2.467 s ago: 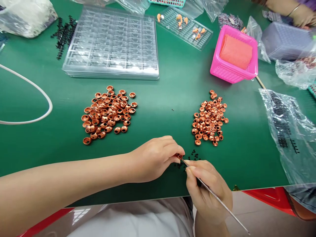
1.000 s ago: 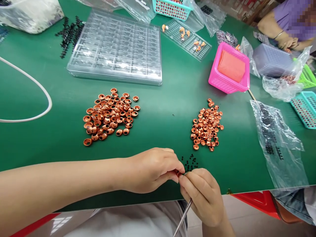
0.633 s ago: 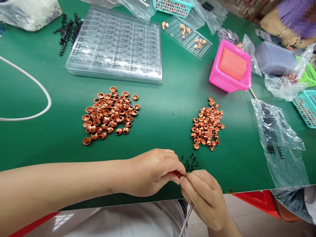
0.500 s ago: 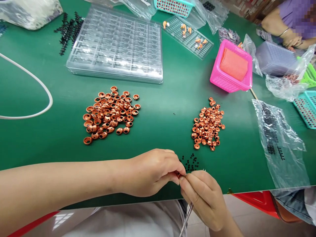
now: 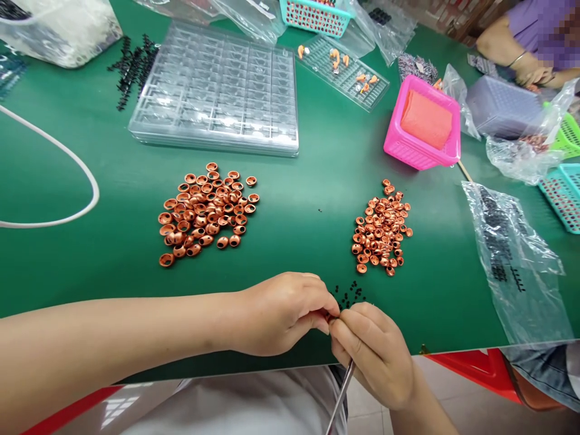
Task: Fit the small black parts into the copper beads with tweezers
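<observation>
My left hand (image 5: 283, 314) is closed in a pinch on a small copper-coloured shell piece, mostly hidden by the fingertips. Against it, my right hand (image 5: 374, 353) grips metal tweezers (image 5: 341, 396), whose long end hangs down past the table edge; their tips are hidden between the hands. Just beyond the fingers lie tiny black parts (image 5: 351, 295) scattered on the table. Farther up sits a pile of small copper-coloured shells (image 5: 383, 232), and to the left a second pile of larger, open copper-coloured shells (image 5: 206, 211).
Stacked clear plastic trays (image 5: 217, 90) lie behind the left pile. A pink basket (image 5: 421, 158) with an orange-red block stands at the back right, near a plastic bag (image 5: 516, 260) of black parts. A white cable (image 5: 86, 175) curves at left. Another person's arm (image 5: 498, 45) rests at the far right.
Both hands stay together at nearly the same spot, the right one raised slightly. The view has shifted a little, so the trays and left pile appear slightly lower and to the right.
</observation>
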### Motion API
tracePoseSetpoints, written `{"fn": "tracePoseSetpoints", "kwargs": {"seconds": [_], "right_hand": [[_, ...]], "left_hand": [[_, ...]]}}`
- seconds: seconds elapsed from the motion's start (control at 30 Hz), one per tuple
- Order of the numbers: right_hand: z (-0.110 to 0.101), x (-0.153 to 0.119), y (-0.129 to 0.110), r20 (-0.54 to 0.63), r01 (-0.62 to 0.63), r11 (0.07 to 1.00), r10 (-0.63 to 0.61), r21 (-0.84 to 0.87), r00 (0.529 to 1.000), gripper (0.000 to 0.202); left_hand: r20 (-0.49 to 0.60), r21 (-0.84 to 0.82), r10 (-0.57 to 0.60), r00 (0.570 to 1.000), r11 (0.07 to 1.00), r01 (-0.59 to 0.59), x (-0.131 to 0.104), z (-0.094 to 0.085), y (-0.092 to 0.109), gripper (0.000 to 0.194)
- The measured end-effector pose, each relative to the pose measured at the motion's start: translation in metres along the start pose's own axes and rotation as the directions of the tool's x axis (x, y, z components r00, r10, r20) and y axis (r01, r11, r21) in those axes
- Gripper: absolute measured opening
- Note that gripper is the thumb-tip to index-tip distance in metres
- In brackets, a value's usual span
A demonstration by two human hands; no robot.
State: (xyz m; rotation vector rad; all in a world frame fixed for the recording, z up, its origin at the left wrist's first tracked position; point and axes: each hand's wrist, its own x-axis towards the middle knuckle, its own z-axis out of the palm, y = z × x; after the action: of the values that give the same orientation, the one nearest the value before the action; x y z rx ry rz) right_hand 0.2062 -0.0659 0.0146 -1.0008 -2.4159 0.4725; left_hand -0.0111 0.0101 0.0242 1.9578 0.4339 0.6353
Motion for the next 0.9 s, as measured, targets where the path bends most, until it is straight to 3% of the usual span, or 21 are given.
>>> {"fn": "tracePoseSetpoints", "kwargs": {"seconds": [0.23,0.37,0.47,0.73,0.9], "right_hand": [[-0.002,0.008,-0.001,-0.133,-0.065,0.995,0.075,0.079,0.988,0.021],[-0.005,0.009,-0.006,-0.317,-0.128,0.979,0.172,0.156,0.933,0.033],[-0.005,0.008,-0.008,-0.393,-0.152,0.978,0.198,0.145,0.898,0.037],[0.0,0.003,-0.006,-0.374,-0.153,0.98,0.19,0.128,0.908,0.037],[0.001,0.0,-0.003,-0.275,-0.074,0.997,0.081,0.036,0.958,0.036]], "left_hand": [[0.029,-0.13,-0.198,0.98,0.971,0.2,0.006,-0.006,-0.001,0.009],[0.105,-0.24,-0.301,0.948,0.917,0.318,0.009,-0.01,0.0,0.009],[0.129,-0.277,-0.334,0.934,0.892,0.357,0.01,-0.012,0.0,0.012],[0.137,-0.295,-0.349,0.927,0.879,0.375,0.01,-0.013,0.0,0.014],[0.077,-0.243,-0.236,0.969,0.938,0.248,0.008,-0.011,-0.001,0.012]]}}
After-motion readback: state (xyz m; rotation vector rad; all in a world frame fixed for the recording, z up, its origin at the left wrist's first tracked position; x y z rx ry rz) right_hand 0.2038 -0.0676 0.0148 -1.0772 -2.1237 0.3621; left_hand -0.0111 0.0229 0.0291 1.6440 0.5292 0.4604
